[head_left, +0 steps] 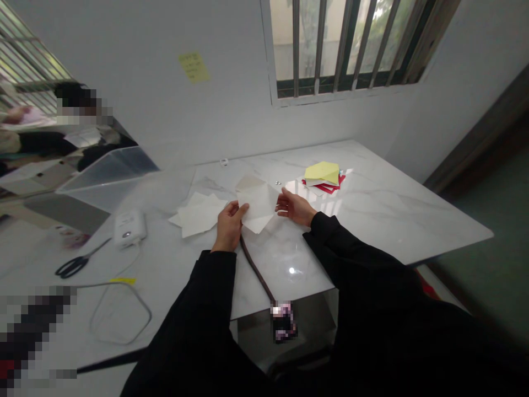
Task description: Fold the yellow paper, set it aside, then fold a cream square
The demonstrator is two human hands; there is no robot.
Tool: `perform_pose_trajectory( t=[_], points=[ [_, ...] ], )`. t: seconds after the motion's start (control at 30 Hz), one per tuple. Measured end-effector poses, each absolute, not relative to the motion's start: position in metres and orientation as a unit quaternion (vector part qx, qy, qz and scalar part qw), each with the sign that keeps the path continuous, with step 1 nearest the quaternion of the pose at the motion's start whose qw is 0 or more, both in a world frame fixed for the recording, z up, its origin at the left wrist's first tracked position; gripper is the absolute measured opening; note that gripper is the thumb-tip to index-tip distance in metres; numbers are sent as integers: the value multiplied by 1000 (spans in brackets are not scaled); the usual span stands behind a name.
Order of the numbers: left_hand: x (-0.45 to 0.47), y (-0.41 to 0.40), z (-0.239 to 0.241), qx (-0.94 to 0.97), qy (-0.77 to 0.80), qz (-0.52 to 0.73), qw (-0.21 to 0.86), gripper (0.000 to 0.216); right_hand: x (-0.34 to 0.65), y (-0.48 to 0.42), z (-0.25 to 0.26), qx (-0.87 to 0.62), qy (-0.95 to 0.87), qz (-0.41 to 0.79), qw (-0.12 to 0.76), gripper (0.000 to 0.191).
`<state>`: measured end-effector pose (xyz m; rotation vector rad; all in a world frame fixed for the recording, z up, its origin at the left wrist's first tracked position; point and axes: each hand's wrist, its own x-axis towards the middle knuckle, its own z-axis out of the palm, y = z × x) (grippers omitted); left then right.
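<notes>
A white sheet of paper [258, 205] is held just above the white marble table [372, 209], between both hands. My left hand [229, 226] pinches its left edge with thumb and fingers. My right hand [292, 206] grips its right edge. Both arms wear black sleeves. Directly left of my left hand, several more white sheets [197, 216] lie loosely overlapped on the table. A dark cord [256, 267] runs from under the held sheet toward me.
A stack of yellow, white and red paper [323, 177] lies beyond my right hand. A white device [129, 227], black scissors [74, 264] and a looped cable [119, 314] sit at left. A clear plastic box [109, 175] stands at back left. Another person is at the far left.
</notes>
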<state>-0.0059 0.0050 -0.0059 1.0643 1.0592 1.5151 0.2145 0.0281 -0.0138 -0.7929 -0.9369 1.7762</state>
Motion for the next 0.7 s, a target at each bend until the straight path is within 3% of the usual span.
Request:
perform_pose_trajectory(
  t=[0.17, 0.7],
  points=[
    [-8, 7, -8, 449, 426, 604, 502, 46, 209, 23, -16, -307, -451, 700, 460, 37],
    [-4, -3, -1, 508, 461, 536, 491, 45, 204, 29, -26, -360, -518, 598, 495, 46]
  ],
)
